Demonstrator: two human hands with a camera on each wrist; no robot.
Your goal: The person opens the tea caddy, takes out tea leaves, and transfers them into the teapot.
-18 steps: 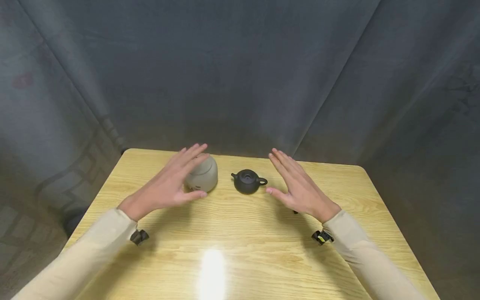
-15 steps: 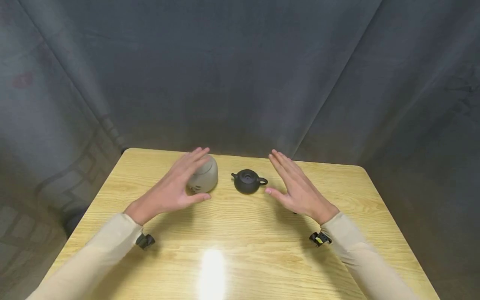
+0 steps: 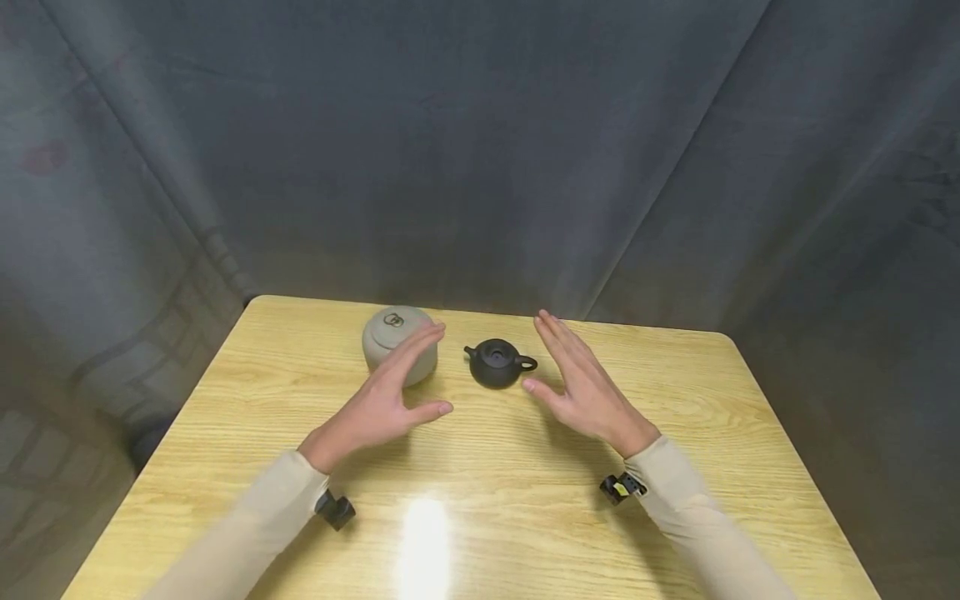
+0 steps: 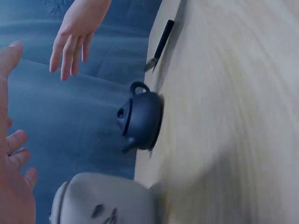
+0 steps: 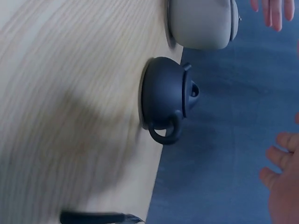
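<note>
A dark clay teapot (image 3: 492, 364) stands upright on the table, spout to the left and handle to the right. Left of it is a squat grey lidded jar (image 3: 385, 332), whose lid carries a small ring-like knob. My left hand (image 3: 386, 407) hovers over the table in front of the jar, fingers extended and thumb spread, overlapping it in the head view. To the right of the teapot, my right hand (image 3: 588, 396) is held up the same way, its thumb near the handle. Nothing is held in either hand. Dark markings show on the jar's side in the left wrist view.
A slim black-handled tool (image 4: 163, 41) with a paler tip lies on the wooden table (image 3: 480, 467) beyond the teapot's handle side; the right hand and forearm hide it in the head view. Grey curtains (image 3: 465, 150) hang behind the table.
My left hand has moved right and toward me, uncovering the jar's lid. My right hand has shifted slightly left and nearer to me. Jar and teapot stay where they were.
</note>
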